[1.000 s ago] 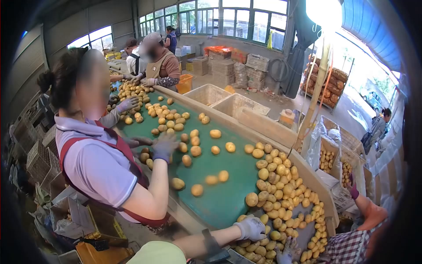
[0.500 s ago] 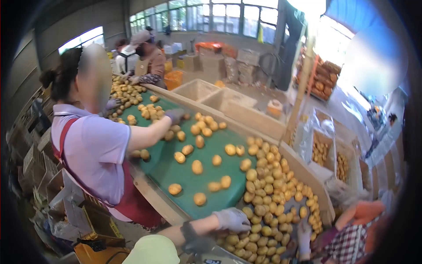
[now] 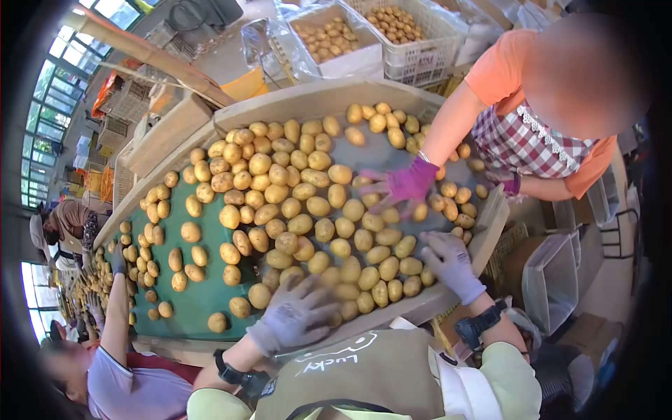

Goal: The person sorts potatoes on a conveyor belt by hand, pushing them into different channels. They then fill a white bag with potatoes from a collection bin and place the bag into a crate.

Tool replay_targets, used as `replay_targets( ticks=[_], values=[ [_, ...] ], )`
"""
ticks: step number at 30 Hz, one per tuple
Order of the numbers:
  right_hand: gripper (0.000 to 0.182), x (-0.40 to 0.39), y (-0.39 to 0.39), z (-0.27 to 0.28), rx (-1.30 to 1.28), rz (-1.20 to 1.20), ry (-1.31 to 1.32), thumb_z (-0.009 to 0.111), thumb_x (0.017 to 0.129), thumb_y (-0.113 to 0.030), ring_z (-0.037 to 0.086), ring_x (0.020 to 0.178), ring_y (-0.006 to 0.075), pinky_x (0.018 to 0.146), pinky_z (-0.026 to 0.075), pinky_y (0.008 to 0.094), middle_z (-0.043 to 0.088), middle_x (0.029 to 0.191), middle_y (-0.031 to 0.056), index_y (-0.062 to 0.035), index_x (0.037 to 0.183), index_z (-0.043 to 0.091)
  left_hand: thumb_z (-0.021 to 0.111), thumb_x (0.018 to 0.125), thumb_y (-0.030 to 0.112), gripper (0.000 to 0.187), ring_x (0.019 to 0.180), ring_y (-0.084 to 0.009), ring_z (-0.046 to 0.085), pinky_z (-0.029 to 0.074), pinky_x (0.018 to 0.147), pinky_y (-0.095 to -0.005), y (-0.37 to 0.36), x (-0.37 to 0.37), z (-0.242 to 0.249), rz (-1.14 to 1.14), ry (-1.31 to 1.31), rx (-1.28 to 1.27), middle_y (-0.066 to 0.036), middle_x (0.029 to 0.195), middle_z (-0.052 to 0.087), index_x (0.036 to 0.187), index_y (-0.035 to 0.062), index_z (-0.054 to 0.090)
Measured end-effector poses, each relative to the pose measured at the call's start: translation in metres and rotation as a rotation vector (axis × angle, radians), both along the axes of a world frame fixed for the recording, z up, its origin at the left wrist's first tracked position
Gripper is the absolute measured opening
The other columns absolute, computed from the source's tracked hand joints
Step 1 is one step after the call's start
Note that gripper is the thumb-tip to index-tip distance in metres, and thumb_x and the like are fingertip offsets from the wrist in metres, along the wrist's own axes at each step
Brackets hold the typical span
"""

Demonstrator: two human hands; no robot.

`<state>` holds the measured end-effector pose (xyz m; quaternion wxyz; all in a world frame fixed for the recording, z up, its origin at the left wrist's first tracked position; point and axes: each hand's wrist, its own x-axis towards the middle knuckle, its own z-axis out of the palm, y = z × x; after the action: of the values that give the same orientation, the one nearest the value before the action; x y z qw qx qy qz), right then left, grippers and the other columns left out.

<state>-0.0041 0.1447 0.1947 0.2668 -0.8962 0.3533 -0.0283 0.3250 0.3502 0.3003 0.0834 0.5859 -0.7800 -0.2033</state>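
potatoes (image 3: 339, 174) by left hand (image 3: 299, 313); co-worker's purple glove (image 3: 411, 183) near right hand (image 3: 453, 264)

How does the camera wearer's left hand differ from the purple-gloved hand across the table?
The left hand wears a pale grey glove; the co-worker's hand wears a purple one. The left hand has a bulky black band above its cuff, the co-worker's hand only a thin bracelet. Both are palm down, fingers spread, near potatoes.
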Motion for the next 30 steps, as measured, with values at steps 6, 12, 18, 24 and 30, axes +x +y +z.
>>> replay_targets(
  ticks=[6, 12, 18, 24, 30],
  values=[
    [0.027, -0.011, 0.002, 0.012, -0.081, -0.258, -0.375, 0.066, 0.096, -0.011, 0.069, 0.107, 0.0336, 0.100, 0.052, 0.0441, 0.075, 0.111, 0.0162, 0.0003, 0.119, 0.075, 0.091, 0.061, 0.052, 0.105, 0.153, -0.0357, 0.035, 0.020, 0.129, -0.0585, -0.091, 0.034, -0.041, -0.225, -0.278, 0.284, -0.007, 0.157, 0.049, 0.154, 0.0291, 0.048],
    [0.028, -0.020, 0.001, -0.009, 0.444, -0.662, -0.709, 0.061, 0.105, -0.011, 0.071, 0.107, 0.0209, 0.096, 0.055, 0.0345, 0.075, 0.117, 0.0140, 0.0048, 0.126, 0.071, 0.068, 0.092, 0.053, 0.079, 0.156, -0.0438, 0.030, 0.018, 0.127, -0.0629, -0.193, 0.101, -0.053, 0.420, -0.665, -0.148, -0.017, 0.165, 0.041, 0.160, 0.0217, 0.043],
    [0.027, -0.021, -0.009, -0.002, 0.420, -0.729, -0.686, 0.062, 0.105, -0.010, 0.070, 0.106, 0.0208, 0.096, 0.055, 0.0347, 0.076, 0.116, 0.0128, 0.0036, 0.126, 0.071, 0.071, 0.088, 0.046, 0.066, 0.155, -0.0543, 0.023, 0.021, 0.124, -0.0691, -0.110, 0.034, -0.062, 0.012, -0.313, 0.036, -0.015, 0.165, 0.040, 0.149, 0.0234, 0.059],
    [0.025, -0.040, -0.031, 0.013, 0.114, -0.579, -0.433, 0.067, 0.100, -0.010, 0.073, 0.105, 0.0275, 0.095, 0.056, 0.0370, 0.076, 0.118, 0.0160, -0.0024, 0.122, 0.074, 0.068, 0.095, 0.043, 0.053, 0.154, -0.0512, 0.028, 0.026, 0.124, -0.0636, -0.007, 0.008, -0.017, 0.037, -0.131, 0.348, -0.015, 0.163, 0.044, 0.142, 0.0183, 0.068],
    [0.031, -0.014, -0.017, 0.017, 0.218, 0.242, 0.182, 0.061, 0.096, -0.025, 0.074, 0.097, 0.0363, 0.078, 0.059, 0.0492, 0.074, 0.097, 0.0159, -0.0115, 0.122, 0.068, 0.064, 0.097, 0.040, 0.052, 0.149, -0.0413, 0.043, 0.034, 0.118, -0.0610, 0.025, -0.001, -0.016, 0.237, -0.006, 0.324, -0.014, 0.152, 0.058, 0.140, 0.0115, 0.067]
  ],
)
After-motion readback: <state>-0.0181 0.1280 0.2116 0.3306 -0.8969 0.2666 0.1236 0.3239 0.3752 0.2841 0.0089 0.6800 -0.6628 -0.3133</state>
